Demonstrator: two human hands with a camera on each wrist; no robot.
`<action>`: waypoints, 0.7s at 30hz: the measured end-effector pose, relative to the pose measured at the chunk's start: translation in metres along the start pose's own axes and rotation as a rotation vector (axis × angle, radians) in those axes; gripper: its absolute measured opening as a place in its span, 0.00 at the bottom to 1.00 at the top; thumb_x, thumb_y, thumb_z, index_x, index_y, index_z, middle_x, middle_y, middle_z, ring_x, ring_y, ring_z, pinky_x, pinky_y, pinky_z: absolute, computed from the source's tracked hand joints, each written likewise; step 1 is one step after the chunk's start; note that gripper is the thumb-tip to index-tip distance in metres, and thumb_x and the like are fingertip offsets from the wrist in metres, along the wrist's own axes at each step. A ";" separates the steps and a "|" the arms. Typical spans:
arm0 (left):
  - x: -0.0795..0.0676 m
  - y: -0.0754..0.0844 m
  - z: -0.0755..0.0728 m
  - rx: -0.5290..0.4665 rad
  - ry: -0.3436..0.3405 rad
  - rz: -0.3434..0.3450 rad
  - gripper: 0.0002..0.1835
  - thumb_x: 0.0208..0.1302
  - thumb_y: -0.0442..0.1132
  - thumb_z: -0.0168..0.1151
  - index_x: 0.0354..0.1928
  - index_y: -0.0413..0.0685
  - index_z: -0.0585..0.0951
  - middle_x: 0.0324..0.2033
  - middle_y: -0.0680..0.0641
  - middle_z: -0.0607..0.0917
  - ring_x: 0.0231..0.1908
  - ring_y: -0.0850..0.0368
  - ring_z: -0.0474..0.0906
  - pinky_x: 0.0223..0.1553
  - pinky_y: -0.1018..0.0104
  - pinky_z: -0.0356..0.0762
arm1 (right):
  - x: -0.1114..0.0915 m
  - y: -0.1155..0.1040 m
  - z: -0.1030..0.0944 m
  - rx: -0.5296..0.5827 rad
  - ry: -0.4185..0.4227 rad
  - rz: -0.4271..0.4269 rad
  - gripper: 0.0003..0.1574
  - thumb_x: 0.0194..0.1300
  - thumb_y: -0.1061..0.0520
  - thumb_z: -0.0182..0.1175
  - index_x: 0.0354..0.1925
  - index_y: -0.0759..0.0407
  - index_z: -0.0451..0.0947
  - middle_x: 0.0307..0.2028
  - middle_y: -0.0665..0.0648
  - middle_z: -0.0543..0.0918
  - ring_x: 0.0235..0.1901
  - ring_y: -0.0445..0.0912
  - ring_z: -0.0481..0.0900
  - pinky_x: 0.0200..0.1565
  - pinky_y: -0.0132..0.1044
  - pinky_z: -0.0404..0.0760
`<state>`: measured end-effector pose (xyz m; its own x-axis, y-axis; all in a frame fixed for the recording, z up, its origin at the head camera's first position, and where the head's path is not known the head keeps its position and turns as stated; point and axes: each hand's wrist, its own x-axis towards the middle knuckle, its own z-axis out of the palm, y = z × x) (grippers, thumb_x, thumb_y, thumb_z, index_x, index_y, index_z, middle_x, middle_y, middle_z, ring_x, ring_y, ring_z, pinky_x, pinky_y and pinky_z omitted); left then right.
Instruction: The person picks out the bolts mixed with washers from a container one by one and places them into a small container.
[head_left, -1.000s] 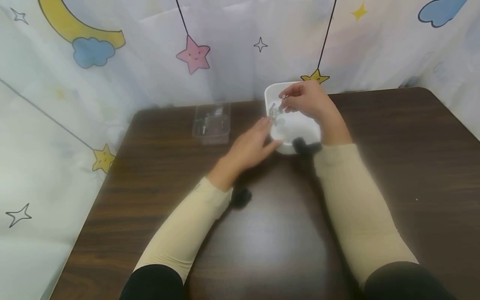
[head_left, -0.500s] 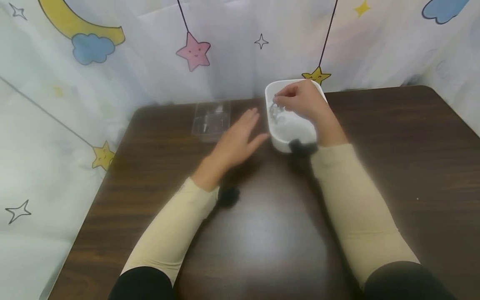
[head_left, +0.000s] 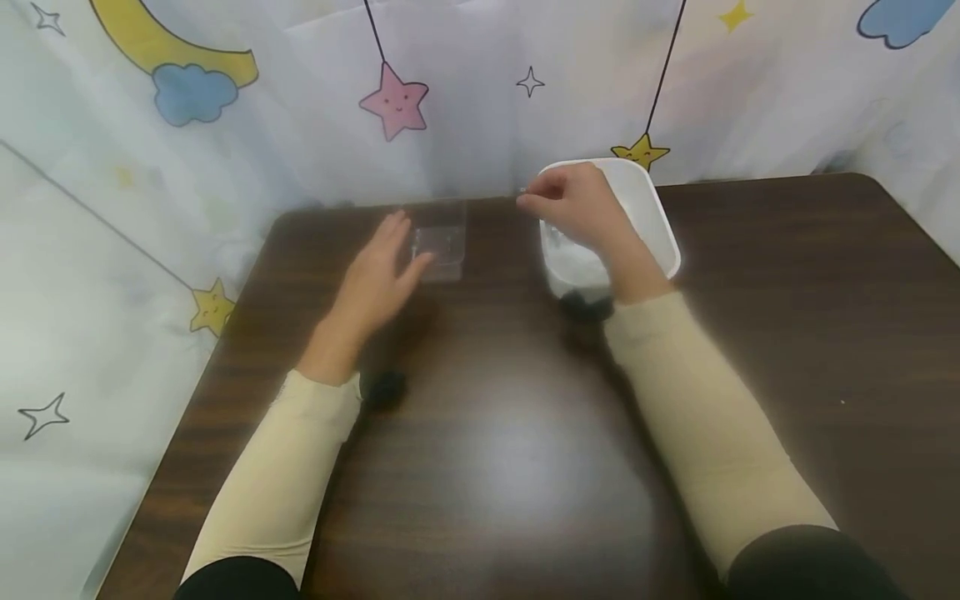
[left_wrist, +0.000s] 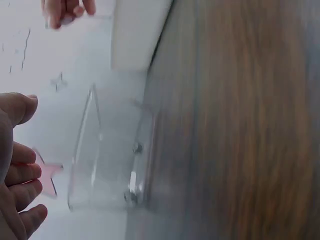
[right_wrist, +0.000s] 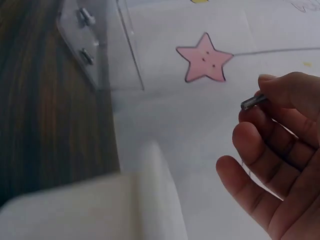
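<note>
My right hand is over the left rim of the white tub, pinching a small silver metal cylinder between thumb and index finger. Its other fingers are loosely bent. My left hand, fingers extended and holding nothing, is by the clear plastic box and hides its left part in the head view. A few small metal pieces lie in that box. Inside the tub some small clear or silvery items are partly covered by my right hand.
The dark wooden table carries both containers near its far edge. A white curtain with printed stars hangs right behind them. A tiny pale speck lies on the table at the right.
My left hand has left the tub and moved left to the clear box. My right hand has shifted left from over the tub's inside to its left rim, still pinching the metal cylinder.
</note>
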<state>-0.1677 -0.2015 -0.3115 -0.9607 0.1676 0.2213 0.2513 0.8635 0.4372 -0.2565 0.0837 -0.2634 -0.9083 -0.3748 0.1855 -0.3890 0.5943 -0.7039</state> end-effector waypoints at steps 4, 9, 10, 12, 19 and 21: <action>0.002 -0.016 0.000 0.021 -0.083 -0.077 0.39 0.75 0.58 0.45 0.76 0.40 0.53 0.78 0.45 0.47 0.77 0.47 0.42 0.77 0.48 0.43 | 0.002 -0.008 0.015 -0.020 -0.042 -0.051 0.18 0.67 0.50 0.63 0.48 0.60 0.85 0.47 0.58 0.87 0.47 0.49 0.81 0.54 0.42 0.80; 0.004 -0.025 0.000 0.041 -0.152 -0.101 0.36 0.78 0.53 0.41 0.76 0.36 0.50 0.78 0.41 0.44 0.77 0.45 0.39 0.77 0.49 0.40 | 0.004 -0.020 0.030 -0.021 -0.067 -0.107 0.17 0.66 0.51 0.64 0.47 0.61 0.86 0.46 0.59 0.88 0.47 0.50 0.82 0.55 0.43 0.80; 0.004 -0.026 0.000 0.039 -0.157 -0.104 0.36 0.78 0.53 0.40 0.76 0.37 0.50 0.78 0.41 0.44 0.78 0.45 0.39 0.77 0.48 0.40 | 0.005 -0.022 0.033 -0.021 -0.070 -0.112 0.17 0.65 0.51 0.64 0.47 0.61 0.86 0.46 0.58 0.88 0.47 0.50 0.82 0.55 0.43 0.80; 0.005 -0.028 0.001 0.032 -0.165 -0.108 0.35 0.78 0.52 0.39 0.76 0.37 0.50 0.78 0.41 0.44 0.78 0.45 0.39 0.77 0.49 0.39 | 0.007 -0.026 0.040 -0.025 -0.079 -0.121 0.17 0.66 0.50 0.64 0.47 0.59 0.86 0.45 0.57 0.88 0.47 0.49 0.82 0.55 0.42 0.80; 0.006 -0.034 0.004 0.012 -0.167 -0.114 0.35 0.78 0.53 0.40 0.77 0.39 0.50 0.77 0.40 0.48 0.77 0.45 0.42 0.77 0.48 0.42 | 0.017 -0.036 0.067 0.018 -0.110 -0.158 0.15 0.66 0.51 0.63 0.45 0.58 0.87 0.45 0.55 0.88 0.47 0.47 0.83 0.55 0.40 0.80; 0.006 -0.035 0.004 0.011 -0.159 -0.111 0.35 0.78 0.53 0.41 0.77 0.40 0.51 0.77 0.41 0.49 0.77 0.46 0.43 0.77 0.49 0.43 | 0.020 -0.038 0.076 0.026 -0.118 -0.184 0.14 0.65 0.53 0.63 0.45 0.60 0.86 0.45 0.57 0.88 0.47 0.48 0.83 0.55 0.40 0.80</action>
<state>-0.1828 -0.2284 -0.3289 -0.9892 0.1435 0.0313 0.1425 0.8861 0.4411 -0.2486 0.0000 -0.2849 -0.7973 -0.5571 0.2323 -0.5414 0.4899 -0.6833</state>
